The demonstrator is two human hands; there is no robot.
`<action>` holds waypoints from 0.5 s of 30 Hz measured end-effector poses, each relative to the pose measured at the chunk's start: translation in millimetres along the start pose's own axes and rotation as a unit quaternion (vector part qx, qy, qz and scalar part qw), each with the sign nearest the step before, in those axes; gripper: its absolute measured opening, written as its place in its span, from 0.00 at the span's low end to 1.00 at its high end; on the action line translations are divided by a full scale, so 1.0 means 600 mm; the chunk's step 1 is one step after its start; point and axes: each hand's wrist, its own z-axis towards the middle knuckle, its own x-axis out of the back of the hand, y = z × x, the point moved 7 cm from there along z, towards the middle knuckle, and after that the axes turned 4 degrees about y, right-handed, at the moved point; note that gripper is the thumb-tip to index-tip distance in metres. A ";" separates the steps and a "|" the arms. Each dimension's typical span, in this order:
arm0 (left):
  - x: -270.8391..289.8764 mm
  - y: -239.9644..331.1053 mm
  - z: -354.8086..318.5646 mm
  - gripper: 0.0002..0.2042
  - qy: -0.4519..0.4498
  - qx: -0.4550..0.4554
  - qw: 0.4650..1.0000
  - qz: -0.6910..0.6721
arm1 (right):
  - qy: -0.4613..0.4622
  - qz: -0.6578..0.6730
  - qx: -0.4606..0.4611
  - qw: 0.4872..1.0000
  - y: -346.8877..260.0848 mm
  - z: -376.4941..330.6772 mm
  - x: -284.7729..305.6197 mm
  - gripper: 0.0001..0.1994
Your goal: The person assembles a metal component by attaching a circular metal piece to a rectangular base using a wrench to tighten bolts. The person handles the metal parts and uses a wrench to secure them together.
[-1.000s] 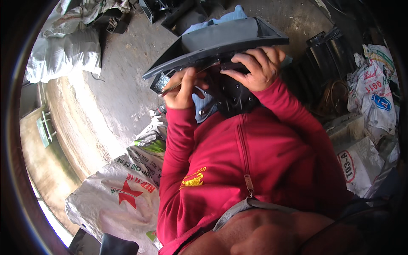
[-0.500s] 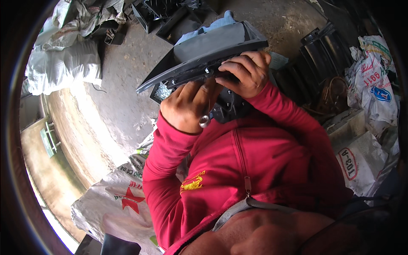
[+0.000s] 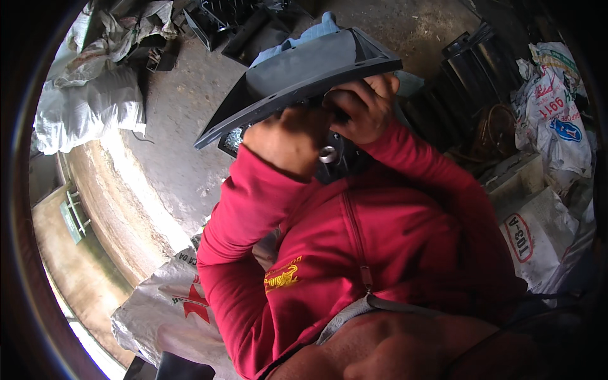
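Note:
A large black tray-like part [image 3: 316, 66] with a grey inner face is held tilted in front of my chest. My left hand [image 3: 288, 140] is closed under its near edge, its fingers partly hidden and blurred. From that fist sticks the round, hollow metal end of a socket wrench [image 3: 327, 154]; the rest of the tool is hidden. Beside it, my right hand [image 3: 364, 111] has its fingers curled at the underside of the black part. Below the hands sits a dark piece with small bright studs. Small shiny screws [image 3: 234, 139] show in a box behind my left wrist.
Light blue cloth [image 3: 297, 41] shows behind the black part. Stacked black parts [image 3: 484, 66] stand on the right beside white printed sacks [image 3: 554, 107]. More black parts [image 3: 231, 25] lie on the concrete floor [image 3: 183, 114] at the top. White plastic bags [image 3: 88, 107] are at left.
My left hand has turned and moved slightly right, raising the wrench end up and to the right. The black part has shifted a little left. My right hand stays at its underside.

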 end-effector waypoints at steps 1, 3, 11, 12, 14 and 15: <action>0.005 -0.010 -0.008 0.03 0.036 0.009 0.999 -0.013 | 0.004 -0.001 0.003 1.000 -0.002 0.001 0.003 0.18; 0.004 -0.043 -0.026 0.02 0.110 0.018 0.993 -0.045 | 0.000 -0.019 0.016 1.000 -0.010 0.004 0.000 0.18; -0.096 -0.121 -0.155 0.21 0.178 0.323 0.786 -0.496 | -0.019 -0.015 0.027 0.999 -0.016 0.001 -0.008 0.21; -0.108 -0.119 -0.162 0.20 0.191 0.344 0.754 -0.526 | -0.030 -0.007 0.011 0.999 -0.012 -0.007 -0.013 0.21; -0.117 -0.117 -0.160 0.16 0.222 0.371 0.691 -0.579 | -0.028 -0.004 0.012 1.000 -0.011 -0.006 -0.015 0.21; -0.107 -0.116 -0.159 0.16 0.233 0.377 0.691 -0.570 | -0.027 -0.002 0.013 1.000 -0.011 -0.005 -0.014 0.21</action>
